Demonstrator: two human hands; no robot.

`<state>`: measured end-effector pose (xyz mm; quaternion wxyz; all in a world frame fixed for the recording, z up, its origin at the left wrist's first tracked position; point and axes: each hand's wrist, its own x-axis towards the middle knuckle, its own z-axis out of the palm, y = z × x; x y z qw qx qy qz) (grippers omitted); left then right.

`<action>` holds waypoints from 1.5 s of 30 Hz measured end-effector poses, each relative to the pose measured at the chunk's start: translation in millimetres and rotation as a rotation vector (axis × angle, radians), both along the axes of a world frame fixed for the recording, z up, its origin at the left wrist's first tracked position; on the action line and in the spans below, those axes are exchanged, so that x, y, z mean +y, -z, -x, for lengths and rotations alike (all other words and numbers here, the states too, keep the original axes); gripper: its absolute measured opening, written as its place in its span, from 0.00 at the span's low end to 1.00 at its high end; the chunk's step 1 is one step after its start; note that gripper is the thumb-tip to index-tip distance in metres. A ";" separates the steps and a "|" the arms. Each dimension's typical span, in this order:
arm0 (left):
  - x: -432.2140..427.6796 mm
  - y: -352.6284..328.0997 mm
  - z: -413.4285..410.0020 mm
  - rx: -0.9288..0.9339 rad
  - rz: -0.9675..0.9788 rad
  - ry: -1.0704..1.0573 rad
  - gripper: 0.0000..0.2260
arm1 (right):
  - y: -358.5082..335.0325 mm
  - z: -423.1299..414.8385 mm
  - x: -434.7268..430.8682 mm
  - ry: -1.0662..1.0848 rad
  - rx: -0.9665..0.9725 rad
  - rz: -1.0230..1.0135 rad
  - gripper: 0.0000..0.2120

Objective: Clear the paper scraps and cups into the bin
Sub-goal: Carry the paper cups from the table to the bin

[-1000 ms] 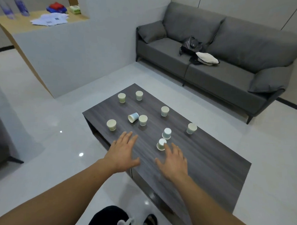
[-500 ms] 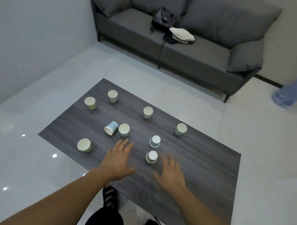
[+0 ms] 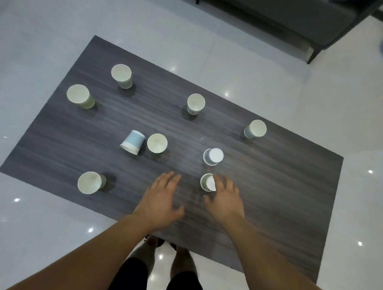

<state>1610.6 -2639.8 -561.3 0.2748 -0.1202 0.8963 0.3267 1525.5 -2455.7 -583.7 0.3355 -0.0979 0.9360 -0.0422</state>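
Right hand [image 3: 225, 199] is spread wide, holding nothing, fingers just beside the nearest upside-down paper cup [image 3: 207, 182] on the desk [image 3: 283, 181]. Left hand [image 3: 161, 200] is open too. Imo I'd worry a clumsy nudge skids that light cup into the second inverted cup [image 3: 213, 156] behind it. No bin in view btw.

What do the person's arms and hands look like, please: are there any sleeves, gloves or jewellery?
The left forearm and right forearm are bare as far as the frame shows, with no sleeve in view. The left hand and right hand wear no gloves. I can make out no watch, bracelet or ring, though the picture is slightly soft.
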 end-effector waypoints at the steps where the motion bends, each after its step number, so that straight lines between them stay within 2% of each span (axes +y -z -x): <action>1: -0.6 10.4 3.4 -0.002 -0.004 0.000 0.39 | 13.0 5.3 -0.9 0.016 -0.014 0.003 0.33; 7: 1.7 65.5 14.5 -0.037 -0.045 0.022 0.39 | 83.1 15.8 -4.9 0.098 -0.042 0.053 0.32; 10: 4.3 82.7 19.4 -0.056 -0.075 -0.003 0.39 | 100.8 10.1 -3.7 0.138 0.017 0.165 0.28; 13: 8.4 88.3 27.2 -0.028 -0.141 -0.066 0.40 | 100.4 6.3 -8.0 0.403 0.004 0.441 0.27; 16: 9.8 83.0 41.1 0.029 -0.242 -0.167 0.41 | 87.4 8.4 -20.8 0.809 -0.183 0.813 0.19; 19: 9.0 74.1 56.5 0.070 -0.342 -0.224 0.39 | 79.9 21.3 -26.2 1.017 -0.346 0.936 0.14; 21: 9.4 69.8 63.2 0.094 -0.387 -0.234 0.36 | 74.4 29.7 -26.5 1.008 -0.419 0.909 0.15; 22: 9.7 68.7 65.7 0.105 -0.379 -0.236 0.35 | 72.7 34.0 -25.4 0.929 -0.363 0.854 0.17; 23: 9.7 68.5 66.7 0.115 -0.351 -0.244 0.35 | 71.6 38.5 -23.1 0.771 -0.208 0.766 0.20; 25: 10.0 70.0 66.8 0.121 -0.267 -0.296 0.35 | 74.6 52.4 -16.8 0.420 0.226 0.549 0.24; 26: 10.1 71.1 65.8 0.106 -0.233 -0.332 0.36 | 76.0 62.3 -16.7 0.315 0.348 0.472 0.27; 27: 10.0 72.6 64.7 0.076 -0.210 -0.361 0.37 | 78.5 73.1 -17.7 0.248 0.366 0.405 0.31; 29: 8.7 76.5 60.8 0.018 -0.176 -0.385 0.37 | 88.4 91.7 -18.7 0.132 0.233 0.270 0.39; 32: 5.0 81.1 54.1 -0.004 -0.103 -0.350 0.33 | 106.8 101.3 -19.0 0.032 0.035 0.167 0.40; 34: 3.4 82.6 50.0 -0.014 -0.043 -0.334 0.31 | 113.0 94.9 -18.8 0.052 -0.018 0.181 0.35; 37: 2.5 78.9 45.6 -0.021 0.032 -0.332 0.31 | 111.0 69.1 -15.9 0.218 -0.020 0.292 0.30; 41: 5.5 58.6 46.0 -0.046 0.110 -0.285 0.32 | 82.6 39.2 -6.9 0.514 -0.030 0.487 0.33; 45: 10.2 24.5 50.0 -0.032 0.126 -0.245 0.34 | 42.0 25.4 8.8 0.586 0.055 0.565 0.31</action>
